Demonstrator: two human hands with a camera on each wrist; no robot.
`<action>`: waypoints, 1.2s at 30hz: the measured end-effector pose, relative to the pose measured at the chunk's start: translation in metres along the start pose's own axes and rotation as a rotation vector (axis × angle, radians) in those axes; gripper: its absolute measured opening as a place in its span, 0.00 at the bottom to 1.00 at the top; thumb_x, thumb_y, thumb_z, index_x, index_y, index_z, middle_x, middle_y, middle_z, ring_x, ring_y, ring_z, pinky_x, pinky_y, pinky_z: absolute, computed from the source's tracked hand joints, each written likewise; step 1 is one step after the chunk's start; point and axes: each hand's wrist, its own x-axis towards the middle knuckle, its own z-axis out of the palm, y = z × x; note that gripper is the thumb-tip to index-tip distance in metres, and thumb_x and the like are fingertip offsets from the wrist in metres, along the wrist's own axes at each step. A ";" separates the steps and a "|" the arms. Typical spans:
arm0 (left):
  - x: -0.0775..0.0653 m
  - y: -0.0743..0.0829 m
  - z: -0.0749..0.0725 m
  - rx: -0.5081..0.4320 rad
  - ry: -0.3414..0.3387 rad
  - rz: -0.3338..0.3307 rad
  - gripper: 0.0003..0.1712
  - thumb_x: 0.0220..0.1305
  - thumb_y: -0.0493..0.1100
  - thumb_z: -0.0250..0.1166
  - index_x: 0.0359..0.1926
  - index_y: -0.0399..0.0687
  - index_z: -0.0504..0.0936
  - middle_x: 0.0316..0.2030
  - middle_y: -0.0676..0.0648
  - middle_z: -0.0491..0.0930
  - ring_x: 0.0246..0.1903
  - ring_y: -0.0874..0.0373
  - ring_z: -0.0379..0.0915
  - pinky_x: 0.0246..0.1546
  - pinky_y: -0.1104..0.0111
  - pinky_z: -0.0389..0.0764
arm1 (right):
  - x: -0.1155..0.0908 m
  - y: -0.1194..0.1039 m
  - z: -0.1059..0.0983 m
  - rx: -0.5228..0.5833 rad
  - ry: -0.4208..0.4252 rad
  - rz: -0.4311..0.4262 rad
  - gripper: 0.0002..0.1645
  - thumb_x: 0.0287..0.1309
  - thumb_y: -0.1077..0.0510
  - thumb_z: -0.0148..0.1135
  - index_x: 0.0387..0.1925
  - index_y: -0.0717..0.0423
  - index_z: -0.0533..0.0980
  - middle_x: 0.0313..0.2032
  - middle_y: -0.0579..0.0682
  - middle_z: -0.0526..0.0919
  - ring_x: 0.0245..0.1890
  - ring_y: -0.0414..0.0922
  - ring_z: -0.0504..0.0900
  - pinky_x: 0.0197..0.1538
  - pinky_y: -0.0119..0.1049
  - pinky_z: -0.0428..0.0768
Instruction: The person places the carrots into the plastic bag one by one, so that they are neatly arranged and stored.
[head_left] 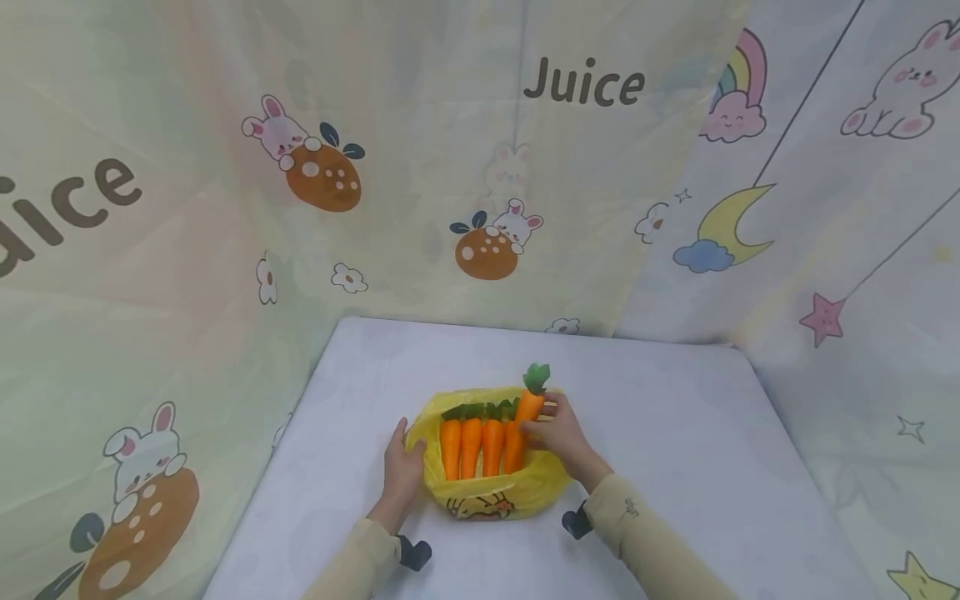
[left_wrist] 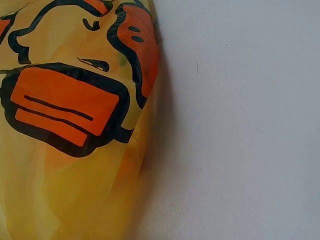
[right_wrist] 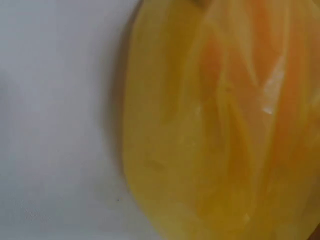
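A yellow plastic bag (head_left: 538,492) with a cartoon print lies on the white table, its mouth spread wide. Several orange carrots (head_left: 470,446) with green tops lie side by side in the opening. My right hand (head_left: 562,432) grips another carrot (head_left: 529,406) at the bag's right side; its leafy top sticks up past the far rim. At the left edge my left hand (head_left: 403,468) holds the bag's rim between thumb and fingers. The left wrist view shows the printed bag (left_wrist: 65,185) close up; the right wrist view shows orange through the bag (right_wrist: 165,150). Neither wrist view shows fingers.
The white table (head_left: 660,417) extends around the bag on all sides. Printed curtains (head_left: 420,150) hang behind it and along both sides. A dark device (head_left: 414,552) sits at the left wrist, and a similar one (head_left: 577,522) at the right.
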 end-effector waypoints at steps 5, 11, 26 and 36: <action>0.000 0.000 0.001 0.008 0.001 -0.007 0.38 0.76 0.39 0.51 0.80 0.42 0.47 0.78 0.35 0.47 0.76 0.38 0.44 0.74 0.44 0.52 | -0.004 0.007 0.007 -0.190 -0.012 -0.006 0.44 0.51 0.67 0.73 0.66 0.60 0.61 0.58 0.65 0.71 0.46 0.58 0.80 0.39 0.44 0.88; 0.001 0.001 0.001 -0.004 0.003 0.000 0.38 0.75 0.37 0.51 0.80 0.40 0.47 0.78 0.34 0.48 0.75 0.37 0.46 0.73 0.45 0.53 | -0.009 0.009 0.010 -0.419 -0.040 -0.053 0.41 0.48 0.64 0.76 0.61 0.61 0.64 0.51 0.62 0.77 0.39 0.52 0.81 0.36 0.41 0.87; 0.000 0.000 0.001 -0.024 -0.009 0.008 0.38 0.76 0.38 0.50 0.80 0.41 0.47 0.78 0.34 0.46 0.75 0.36 0.45 0.73 0.44 0.53 | -0.006 0.014 0.008 -0.792 0.109 -0.043 0.45 0.49 0.55 0.74 0.64 0.65 0.62 0.51 0.65 0.76 0.42 0.57 0.80 0.47 0.52 0.84; 0.000 0.000 0.004 -0.039 -0.004 0.011 0.37 0.76 0.37 0.51 0.80 0.41 0.47 0.78 0.35 0.45 0.75 0.37 0.45 0.73 0.46 0.55 | -0.004 0.018 0.006 -0.917 0.095 -0.018 0.41 0.55 0.56 0.65 0.65 0.75 0.64 0.51 0.69 0.73 0.35 0.55 0.76 0.44 0.51 0.84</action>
